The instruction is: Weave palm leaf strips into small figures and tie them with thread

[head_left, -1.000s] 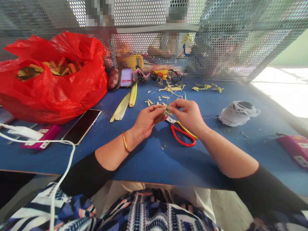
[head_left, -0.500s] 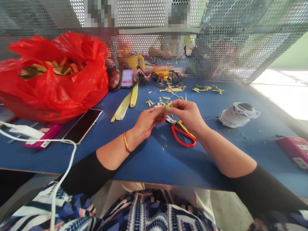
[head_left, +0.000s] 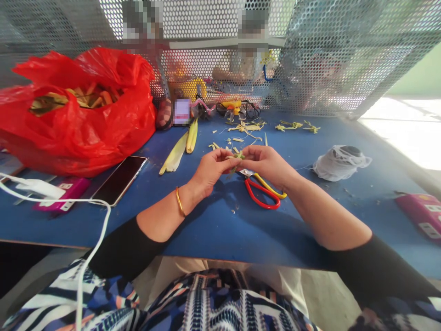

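Note:
Between my fingertips is a small knotted piece of pale green husk (head_left: 238, 156). My left hand (head_left: 214, 169) pinches it from the left, and my right hand (head_left: 264, 162) pinches it from the right. Both hands are held above the blue table, with the fingertips nearly meeting. Scissors with one red and one yellow handle (head_left: 262, 195) lie just below my right hand, their blades partly hidden by it. Short husk scraps (head_left: 237, 139) and thin strips (head_left: 246, 128) are strewn beyond my hands. Two long husk leaves (head_left: 177, 154) rest to the left.
A red plastic bag (head_left: 113, 133) full of husks stands at left. Before it are a phone (head_left: 120, 180), a pink box (head_left: 65, 195) and a white cable (head_left: 103, 220). A thread spool (head_left: 341, 163) and finished-looking knots (head_left: 312, 128) lie right. A perforated screen (head_left: 220, 69) stands behind.
My fingers have shifted their hold on the husk piece, and its loose end now hangs lower. My left fingers are more curled. The scissors show slightly more of the yellow handle.

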Demonstrator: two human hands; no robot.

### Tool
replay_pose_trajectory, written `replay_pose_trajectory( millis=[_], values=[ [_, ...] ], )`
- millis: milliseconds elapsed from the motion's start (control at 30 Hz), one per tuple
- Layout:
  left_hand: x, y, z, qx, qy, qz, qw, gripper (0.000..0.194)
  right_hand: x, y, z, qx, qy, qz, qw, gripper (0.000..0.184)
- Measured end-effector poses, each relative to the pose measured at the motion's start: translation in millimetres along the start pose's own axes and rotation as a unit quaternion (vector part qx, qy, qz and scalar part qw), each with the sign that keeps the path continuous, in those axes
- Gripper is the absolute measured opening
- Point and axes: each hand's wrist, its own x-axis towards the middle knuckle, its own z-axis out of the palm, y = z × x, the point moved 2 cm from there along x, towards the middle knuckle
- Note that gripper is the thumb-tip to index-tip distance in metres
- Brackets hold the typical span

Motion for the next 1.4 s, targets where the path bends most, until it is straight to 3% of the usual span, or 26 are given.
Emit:
replay_pose_trajectory(
  millis=[200,333,467,633,833,1000,1100,1233,1400],
  values=[
    [0,2,-0.1,-0.039,0.014,-0.003,0.999,0.023,2,5,4,0.065,0.036,0.003,0.997,0.038],
    [2,3,-3.1,-0.072,0.020,-0.012,0.997,0.028,4,15,8,0.066,0.050,0.016,0.996,0.031],
    [4,2,-6.1,-0.028,0.006,-0.030,0.999,0.029,2,15,11,0.020,0.053,-0.015,0.998,0.024],
    [6,4,-6.4,0.049,0.021,0.041,0.998,0.029,-3,5,11,-0.056,0.057,-0.041,0.996,0.024],
    [6,4,-3.9,0.059,0.039,0.098,0.993,0.031,-4,1,9,-0.133,0.085,-0.063,0.985,0.018],
    [9,4,-8.3,0.047,0.006,0.033,0.998,0.033,-2,3,5,-0.033,0.025,-0.024,0.999,0.018],
    [11,7,-13.6,0.015,-0.003,-0.002,1.000,0.035,1,1,-2,0.011,0.022,-0.007,1.000,0.019],
    [12,11,-17.8,0.011,0.003,-0.004,1.000,0.038,2,0,-6,0.011,0.032,0.000,0.999,0.020],
    [11,12,-17.0,0.061,0.015,0.019,0.998,0.038,-2,2,3,-0.019,0.017,0.008,1.000,0.015]
  ],
)
